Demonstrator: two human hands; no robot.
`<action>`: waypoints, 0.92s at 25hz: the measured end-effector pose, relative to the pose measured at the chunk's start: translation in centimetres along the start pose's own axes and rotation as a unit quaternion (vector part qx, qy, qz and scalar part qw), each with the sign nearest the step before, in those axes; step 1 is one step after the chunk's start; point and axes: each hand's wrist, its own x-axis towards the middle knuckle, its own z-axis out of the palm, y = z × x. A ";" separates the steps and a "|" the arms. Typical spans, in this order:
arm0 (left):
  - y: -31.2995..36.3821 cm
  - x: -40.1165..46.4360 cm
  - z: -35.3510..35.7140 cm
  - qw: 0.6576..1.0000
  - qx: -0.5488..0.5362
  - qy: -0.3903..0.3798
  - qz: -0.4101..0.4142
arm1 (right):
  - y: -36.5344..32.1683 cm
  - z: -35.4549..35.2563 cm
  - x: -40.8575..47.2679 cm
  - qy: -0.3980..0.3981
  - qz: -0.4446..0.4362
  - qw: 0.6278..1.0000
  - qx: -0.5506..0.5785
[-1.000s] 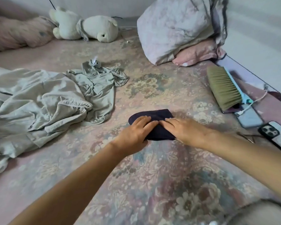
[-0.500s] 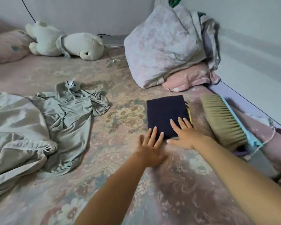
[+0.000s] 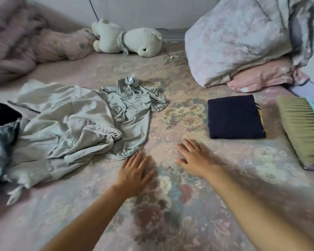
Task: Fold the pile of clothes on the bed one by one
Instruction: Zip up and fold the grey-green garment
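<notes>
So we've got both hands out flat over the bed (image 3: pixel 170 214), fingers spread and holding nothing: left hand (image 3: pixel 134 173) right at the hem of the crumpled grey-green clothes pile (image 3: pixel 71 124), right hand (image 3: pixel 194 156) a bit blurry, near the folded navy garment (image 3: pixel 234 117). That one sits neat just beside the brush (image 3: pixel 304 131), below the pillows (image 3: pixel 243 42).

Pretty clearly a bedroom in someone's home: the whole surface is a bed (image 3: pixel 188 205) with a faded floral cover, pushed up against a plain wall. There's a white stuffed bear (image 3: pixel 129 40) lying at the far end, a bundled quilt (image 3: pixel 239 38) on a pink pillow (image 3: pixel 265 77), and loose laundry (image 3: pixel 65 124).
</notes>
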 end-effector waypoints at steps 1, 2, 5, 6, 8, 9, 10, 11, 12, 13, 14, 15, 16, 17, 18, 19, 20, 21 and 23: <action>-2.5 -2.7 0.2 1.000 -0.011 -0.011 -0.017 | -2.3 1.4 0.0 0.003 -0.016 1.000 -0.015; -4.4 -5.2 0.6 0.999 -0.020 -0.015 -0.026 | -4.2 2.4 0.1 0.013 -0.024 0.999 -0.026; -6.3 -10.0 2.5 0.998 -0.029 0.028 -0.041 | -8.2 3.1 1.6 0.021 -0.034 0.999 -0.011; -6.2 -10.6 3.0 0.998 -0.027 0.033 -0.056 | -9.6 3.3 2.6 0.020 -0.045 0.999 -0.011; -6.2 -10.3 3.5 0.996 -0.036 0.039 -0.070 | -12.3 3.5 5.0 0.031 -0.076 0.997 0.002; -6.4 -10.0 3.7 0.996 -0.035 0.050 -0.068 | -13.3 3.8 6.2 0.039 -0.088 0.995 0.015; -6.6 -9.7 3.9 0.995 -0.034 0.062 -0.066 | -14.0 3.8 7.1 0.056 -0.096 0.993 0.034; -6.9 -9.5 4.0 0.995 -0.033 0.075 -0.064 | -14.2 3.8 7.9 0.091 -0.115 0.987 0.062; -7.0 -9.5 4.2 0.994 -0.033 0.087 -0.060 | -13.9 3.6 8.3 0.136 -0.134 0.978 0.087; -7.0 -9.5 4.3 0.993 -0.036 0.094 -0.059 | -13.2 3.6 8.3 0.165 -0.145 0.969 0.110; -7.0 -9.6 4.4 0.993 -0.039 0.096 -0.059 | -12.3 3.1 7.5 0.155 -0.137 0.971 0.120; -7.0 -9.6 4.3 0.993 -0.037 0.094 -0.060 | -11.1 2.8 6.2 0.132 -0.124 0.976 0.122; -7.0 -9.6 4.2 0.993 -0.034 0.096 -0.061 | -9.9 2.5 4.5 0.120 -0.120 0.979 0.111; -7.0 -9.6 4.0 0.993 -0.036 0.099 -0.062 | -8.8 2.3 2.1 0.124 -0.136 0.978 0.097; -6.9 -9.7 3.7 0.992 -0.040 0.097 -0.063 | -7.8 2.1 -0.6 0.146 -0.168 0.972 0.080; -6.7 -9.9 3.4 0.992 -0.048 0.100 -0.065 | -6.7 2.2 -3.5 0.173 -0.201 0.963 0.052; -6.5 -10.1 3.3 0.990 -0.061 0.111 -0.065 | -5.8 2.4 -6.4 0.190 -0.217 0.957 0.013; -6.5 -10.4 3.2 0.987 -0.077 0.131 -0.060 | -4.7 3.0 -9.0 0.202 -0.228 0.952 -0.019; -6.0 -11.1 2.7 0.979 -0.093 0.182 -0.007 | -2.5 4.1 -14.1 0.232 -0.232 0.943 -0.055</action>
